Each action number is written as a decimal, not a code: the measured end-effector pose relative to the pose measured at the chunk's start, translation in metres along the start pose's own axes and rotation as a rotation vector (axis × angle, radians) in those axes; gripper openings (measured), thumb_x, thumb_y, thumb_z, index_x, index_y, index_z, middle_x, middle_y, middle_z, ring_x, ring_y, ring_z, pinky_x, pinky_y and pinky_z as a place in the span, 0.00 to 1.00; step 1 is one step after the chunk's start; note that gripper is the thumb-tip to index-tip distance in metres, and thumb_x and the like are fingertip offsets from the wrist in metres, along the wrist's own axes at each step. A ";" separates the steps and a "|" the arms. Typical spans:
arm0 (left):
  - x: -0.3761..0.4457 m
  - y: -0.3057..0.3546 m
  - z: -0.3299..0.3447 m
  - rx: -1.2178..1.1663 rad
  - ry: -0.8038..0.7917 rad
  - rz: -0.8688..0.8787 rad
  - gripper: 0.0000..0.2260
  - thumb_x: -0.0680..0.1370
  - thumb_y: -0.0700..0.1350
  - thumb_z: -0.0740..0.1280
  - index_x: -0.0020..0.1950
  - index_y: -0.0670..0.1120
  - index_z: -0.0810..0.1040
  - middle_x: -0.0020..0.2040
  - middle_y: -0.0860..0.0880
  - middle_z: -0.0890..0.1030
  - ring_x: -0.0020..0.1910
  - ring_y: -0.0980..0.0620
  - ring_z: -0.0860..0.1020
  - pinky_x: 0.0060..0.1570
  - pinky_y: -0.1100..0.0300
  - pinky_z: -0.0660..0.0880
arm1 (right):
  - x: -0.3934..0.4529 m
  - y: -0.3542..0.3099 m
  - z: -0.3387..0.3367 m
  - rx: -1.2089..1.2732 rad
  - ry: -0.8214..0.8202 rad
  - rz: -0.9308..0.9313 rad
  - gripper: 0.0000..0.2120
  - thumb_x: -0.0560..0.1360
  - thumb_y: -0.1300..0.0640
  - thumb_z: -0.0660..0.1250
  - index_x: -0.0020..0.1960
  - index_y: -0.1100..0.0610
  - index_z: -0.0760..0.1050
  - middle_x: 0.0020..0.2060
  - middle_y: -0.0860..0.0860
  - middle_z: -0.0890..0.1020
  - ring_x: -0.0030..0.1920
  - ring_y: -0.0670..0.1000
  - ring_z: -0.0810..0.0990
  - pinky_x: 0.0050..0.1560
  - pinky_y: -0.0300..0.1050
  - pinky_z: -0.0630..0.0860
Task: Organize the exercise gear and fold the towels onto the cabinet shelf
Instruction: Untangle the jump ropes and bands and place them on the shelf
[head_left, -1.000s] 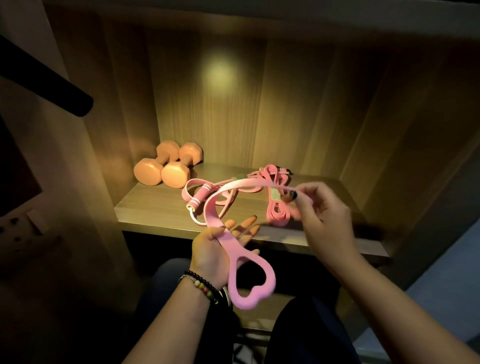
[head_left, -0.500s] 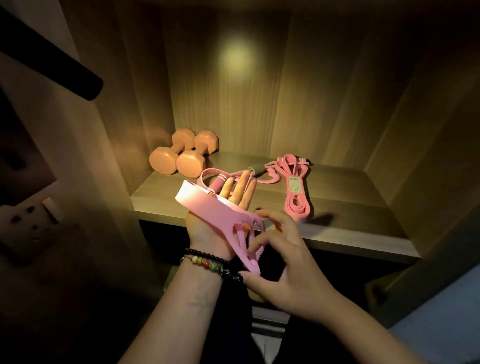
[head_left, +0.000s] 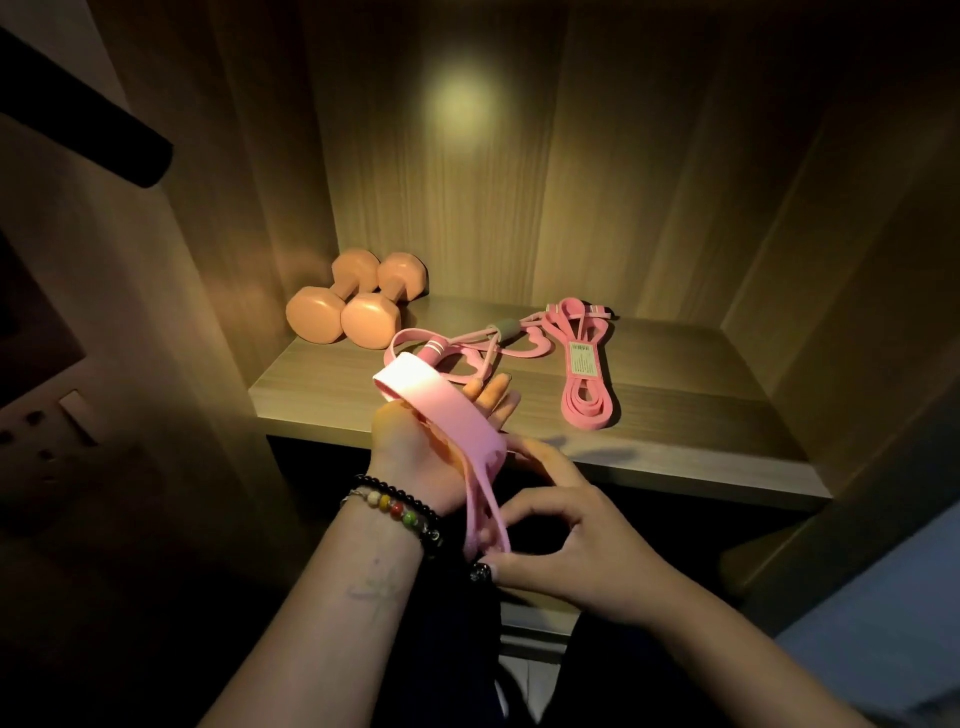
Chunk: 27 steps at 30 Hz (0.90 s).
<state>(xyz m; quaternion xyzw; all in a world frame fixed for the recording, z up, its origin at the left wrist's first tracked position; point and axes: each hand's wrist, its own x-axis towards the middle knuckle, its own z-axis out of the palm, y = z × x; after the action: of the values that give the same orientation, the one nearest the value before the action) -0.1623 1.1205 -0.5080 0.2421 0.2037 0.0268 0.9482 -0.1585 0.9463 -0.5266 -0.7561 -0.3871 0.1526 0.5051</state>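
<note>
Left hand (head_left: 415, 457) raised palm-up just in front of the shelf (head_left: 675, 447), fingers (head_left: 493, 395) straight and spread, with a wide pink resistance band (head_left: 441, 410) looped over the palm and trailing down past the beaded bracelets (head_left: 400, 506) on the wrist. Right hand (head_left: 566, 540) below it, thumb and forefinger curled and pinching the band's lower looped end. On the shelf behind: two orange dumbbells (head_left: 353, 306) side by side at the back left, a pink jump rope (head_left: 467, 345) tangled near the middle, a folded pink loop band (head_left: 587, 374) with a label to its right.
</note>
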 end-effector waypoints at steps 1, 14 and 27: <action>-0.005 0.002 0.004 0.022 0.008 -0.012 0.18 0.78 0.45 0.55 0.62 0.37 0.73 0.59 0.34 0.78 0.62 0.32 0.74 0.66 0.32 0.63 | -0.002 0.000 0.001 0.023 0.001 -0.005 0.08 0.63 0.54 0.80 0.40 0.48 0.84 0.68 0.37 0.66 0.68 0.33 0.63 0.60 0.22 0.62; -0.003 0.010 0.004 -0.062 -0.107 0.012 0.23 0.76 0.42 0.54 0.71 0.42 0.70 0.58 0.33 0.79 0.62 0.34 0.76 0.61 0.35 0.71 | 0.003 -0.006 0.004 -0.226 0.282 -0.255 0.12 0.64 0.54 0.79 0.33 0.57 0.77 0.61 0.43 0.69 0.65 0.41 0.68 0.47 0.35 0.76; -0.026 -0.004 0.019 -0.152 -0.115 -0.054 0.24 0.81 0.49 0.51 0.53 0.32 0.79 0.54 0.30 0.80 0.60 0.33 0.75 0.64 0.34 0.64 | -0.004 0.024 0.021 -0.552 0.337 -0.258 0.11 0.64 0.46 0.77 0.43 0.48 0.81 0.71 0.47 0.63 0.74 0.48 0.55 0.66 0.38 0.58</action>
<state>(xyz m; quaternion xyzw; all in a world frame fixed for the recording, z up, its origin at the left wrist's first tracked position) -0.1785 1.1045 -0.4848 0.1649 0.1525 0.0028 0.9744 -0.1640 0.9527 -0.5578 -0.8236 -0.4174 -0.1500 0.3535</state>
